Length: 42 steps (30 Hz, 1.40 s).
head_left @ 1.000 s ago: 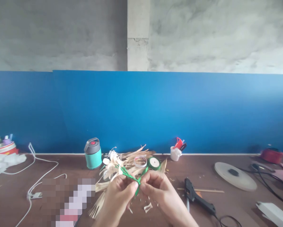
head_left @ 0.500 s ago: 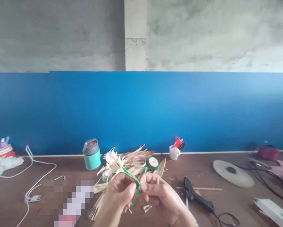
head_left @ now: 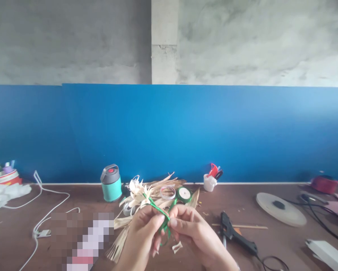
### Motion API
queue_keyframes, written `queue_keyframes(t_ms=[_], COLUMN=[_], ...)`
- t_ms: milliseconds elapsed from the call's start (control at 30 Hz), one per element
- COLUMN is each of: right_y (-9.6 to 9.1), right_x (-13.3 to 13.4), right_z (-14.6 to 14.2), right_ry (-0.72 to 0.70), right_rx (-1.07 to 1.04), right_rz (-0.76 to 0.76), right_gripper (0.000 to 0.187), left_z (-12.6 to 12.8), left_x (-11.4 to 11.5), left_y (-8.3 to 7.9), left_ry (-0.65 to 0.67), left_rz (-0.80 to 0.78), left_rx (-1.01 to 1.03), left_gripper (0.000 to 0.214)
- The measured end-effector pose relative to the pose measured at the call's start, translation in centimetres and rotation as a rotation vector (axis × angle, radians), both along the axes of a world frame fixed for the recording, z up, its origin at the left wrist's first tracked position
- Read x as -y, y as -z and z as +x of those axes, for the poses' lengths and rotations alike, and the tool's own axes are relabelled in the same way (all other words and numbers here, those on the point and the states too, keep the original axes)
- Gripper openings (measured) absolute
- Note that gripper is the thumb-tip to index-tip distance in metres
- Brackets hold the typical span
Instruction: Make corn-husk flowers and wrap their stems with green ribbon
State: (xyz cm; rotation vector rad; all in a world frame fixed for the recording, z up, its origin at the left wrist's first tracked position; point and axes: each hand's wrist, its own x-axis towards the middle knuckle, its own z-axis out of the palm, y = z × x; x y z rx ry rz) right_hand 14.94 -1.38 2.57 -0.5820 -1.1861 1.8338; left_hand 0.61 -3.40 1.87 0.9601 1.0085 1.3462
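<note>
My left hand is closed around the green-wrapped stem of a cream flower made of dried husk. The flower head points up and to the left, away from me. My right hand pinches green ribbon at the lower end of the stem, thumb against forefinger. The fingertips of both hands nearly meet there. A loop of ribbon hangs below them. Just beyond my hands lies a green ribbon spool, beside a roll of clear tape. Dried husk strips spread under and left of my left hand.
A black glue gun lies right of my hands, across a thin wooden stick. Farther right are a round pale lid and a white box. A teal flask and a white cup of tools stand at the back.
The view has shifted slightly, so things appear a little to the right. Both hands keep their grip at the stem's end, and the ribbon loop hangs in a slightly different shape.
</note>
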Motion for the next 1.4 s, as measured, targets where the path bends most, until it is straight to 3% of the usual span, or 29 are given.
queue_keyframes(t_ms=[133, 400, 667, 767, 1000, 1133, 1267, 1400], right_y=[0.1, 0.4, -0.4, -0.3, -0.2, -0.4, -0.4, -0.3], right_x=[0.2, 0.3, 0.3, 0.3, 0.9, 1.0, 0.8, 0.4], right_z=[-0.2, -0.3, -0.5, -0.6, -0.6, -0.5, -0.5, -0.4], right_ry=[0.027, 0.09, 0.129, 0.217, 0.458, 0.418, 0.277, 0.183], right_rx=[-0.006, 0.024, 0.136, 0.168, 0.368, 0.288, 0.107, 0.047], right_rz=[0.011, 0.016, 0.054, 0.101, 0.319, 0.239, 0.034, -0.089], right_gripper=[0.03, 0.031, 0.038, 0.039, 0.019, 0.025, 0.031, 0.03], left_z=[-0.1, 0.0, -0.1, -0.2, -0.3, -0.8, -1.5, -1.7], left_x=[-0.1, 0.5, 0.5, 0.5, 0.6, 0.2, -0.6, -0.3], left_y=[0.0, -0.2, -1.0, -1.1, -1.2, -0.7, -0.3, -0.8], left_ry=[0.005, -0.116, -0.138, -0.121, -0.091, -0.02, 0.017, 0.107], left_rz=[0.001, 0.113, 0.115, 0.105, 0.076, 0.084, 0.088, 0.129], left_rx=[0.0, -0.13, -0.156, -0.161, -0.167, -0.172, -0.196, -0.284], left_gripper=[0.021, 0.023, 0.03, 0.03, 0.024, 0.02, 0.018, 0.023])
